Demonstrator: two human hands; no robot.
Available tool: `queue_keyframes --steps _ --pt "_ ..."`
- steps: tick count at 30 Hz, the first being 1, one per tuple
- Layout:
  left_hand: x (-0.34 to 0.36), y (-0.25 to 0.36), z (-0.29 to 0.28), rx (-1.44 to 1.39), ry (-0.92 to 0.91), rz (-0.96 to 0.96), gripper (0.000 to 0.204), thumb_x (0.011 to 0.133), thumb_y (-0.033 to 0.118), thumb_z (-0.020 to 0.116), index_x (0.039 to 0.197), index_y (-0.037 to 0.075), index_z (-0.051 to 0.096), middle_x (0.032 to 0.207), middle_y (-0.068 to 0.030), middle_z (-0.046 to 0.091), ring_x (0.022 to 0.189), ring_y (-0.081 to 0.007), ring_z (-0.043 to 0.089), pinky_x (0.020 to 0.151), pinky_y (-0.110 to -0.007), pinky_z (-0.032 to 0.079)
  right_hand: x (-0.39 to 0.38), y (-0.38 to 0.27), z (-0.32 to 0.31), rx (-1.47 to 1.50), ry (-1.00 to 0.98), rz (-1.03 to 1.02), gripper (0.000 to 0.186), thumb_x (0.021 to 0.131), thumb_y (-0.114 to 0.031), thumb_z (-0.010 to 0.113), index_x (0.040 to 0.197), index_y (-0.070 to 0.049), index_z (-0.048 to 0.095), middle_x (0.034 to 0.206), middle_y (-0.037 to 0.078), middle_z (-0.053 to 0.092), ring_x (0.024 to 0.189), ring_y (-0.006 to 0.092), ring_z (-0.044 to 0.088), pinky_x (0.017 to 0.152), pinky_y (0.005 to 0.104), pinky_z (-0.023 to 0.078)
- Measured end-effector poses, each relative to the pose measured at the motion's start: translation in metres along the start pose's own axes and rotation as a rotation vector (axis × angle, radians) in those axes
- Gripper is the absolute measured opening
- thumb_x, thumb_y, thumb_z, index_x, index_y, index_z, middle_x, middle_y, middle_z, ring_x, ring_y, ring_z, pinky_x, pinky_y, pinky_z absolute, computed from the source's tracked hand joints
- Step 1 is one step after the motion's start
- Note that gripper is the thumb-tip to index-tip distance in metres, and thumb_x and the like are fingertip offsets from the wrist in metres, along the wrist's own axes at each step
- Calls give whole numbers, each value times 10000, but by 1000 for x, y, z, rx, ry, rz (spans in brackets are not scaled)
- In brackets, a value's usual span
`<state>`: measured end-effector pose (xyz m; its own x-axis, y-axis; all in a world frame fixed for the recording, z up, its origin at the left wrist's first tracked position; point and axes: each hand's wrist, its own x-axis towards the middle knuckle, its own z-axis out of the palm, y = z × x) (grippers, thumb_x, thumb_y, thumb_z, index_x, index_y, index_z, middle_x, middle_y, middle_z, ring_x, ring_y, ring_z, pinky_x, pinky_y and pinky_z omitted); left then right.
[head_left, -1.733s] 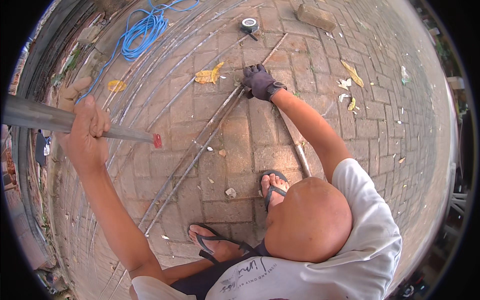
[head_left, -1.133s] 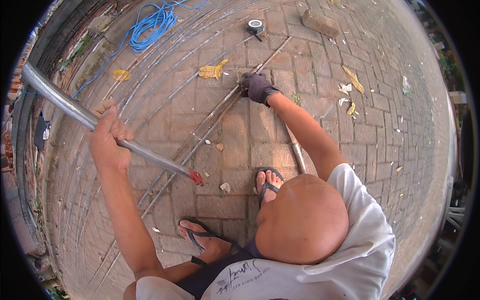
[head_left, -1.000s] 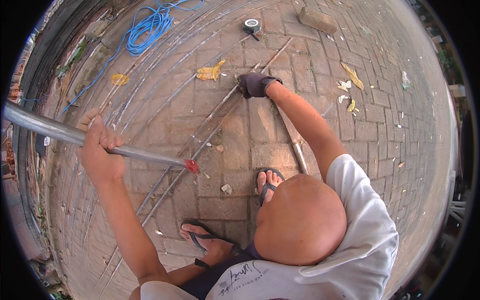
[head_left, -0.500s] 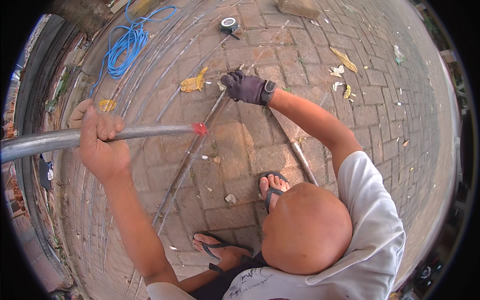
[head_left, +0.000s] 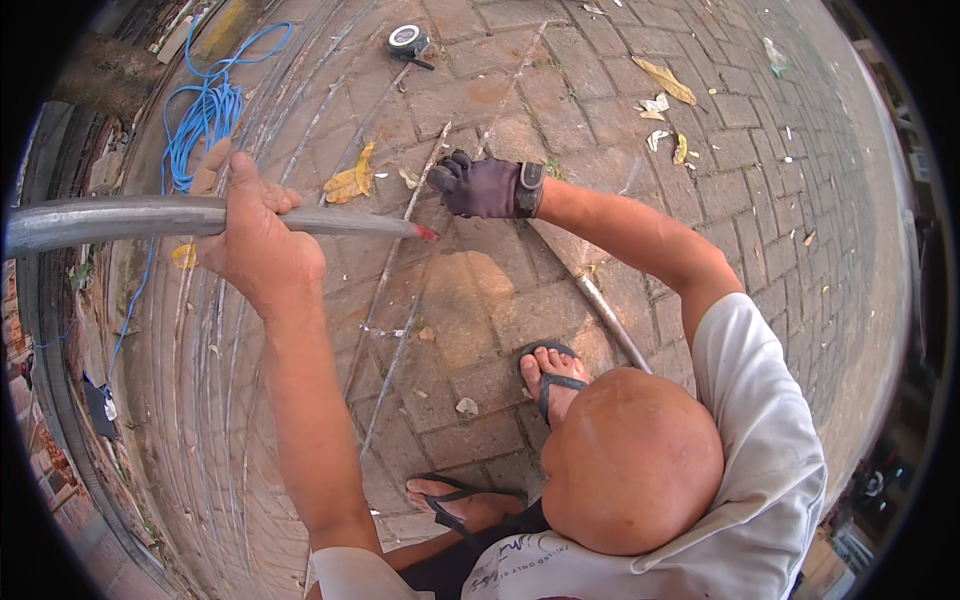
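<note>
My bare left hand is closed round a grey metal pipe, thick at the left edge and narrowing to a red tip. The pipe is held above the ground, roughly level. My right hand, in a dark glove with a wrist strap, has its fingers curled low over the paving, to the right of the pipe's tip. What the glove grips, if anything, is hidden. Close by its fingers lies a thin metal rod. A second pipe runs from behind my right wrist toward my knee.
Brick paving bears several thin rods on the left. A coil of blue cord lies at the far left, a round tape measure at the far side. Dry yellow leaves are scattered about. My sandalled foot stands near the second pipe.
My left hand and its pipe have moved up and a little right, the red tip shifting right toward the glove. The rods beneath now appear spread apart. My right hand stays nearly where it was.
</note>
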<state>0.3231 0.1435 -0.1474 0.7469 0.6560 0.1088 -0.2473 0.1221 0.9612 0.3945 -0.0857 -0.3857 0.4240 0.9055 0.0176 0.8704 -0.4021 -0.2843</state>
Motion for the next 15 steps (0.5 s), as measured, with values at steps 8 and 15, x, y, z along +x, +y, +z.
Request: queue_keyframes --steps 8,15 --pt "-17 -5 -11 2 106 -46 210 935 40 699 1122 -49 663 598 -27 542 555 -110 495 623 -318 468 18 1 -9 230 -80 115 238 914 -180 556 1035 23 529 763 227 597 746 403 649 640 498 515" --pt "-25 -10 -16 70 27 74 107 940 76 713 929 -8 647 623 -27 559 576 -127 518 632 -316 463 23 10 8 151 11 -1 273 911 -193 566 1076 23 548 756 200 636 737 402 670 666 495 530"
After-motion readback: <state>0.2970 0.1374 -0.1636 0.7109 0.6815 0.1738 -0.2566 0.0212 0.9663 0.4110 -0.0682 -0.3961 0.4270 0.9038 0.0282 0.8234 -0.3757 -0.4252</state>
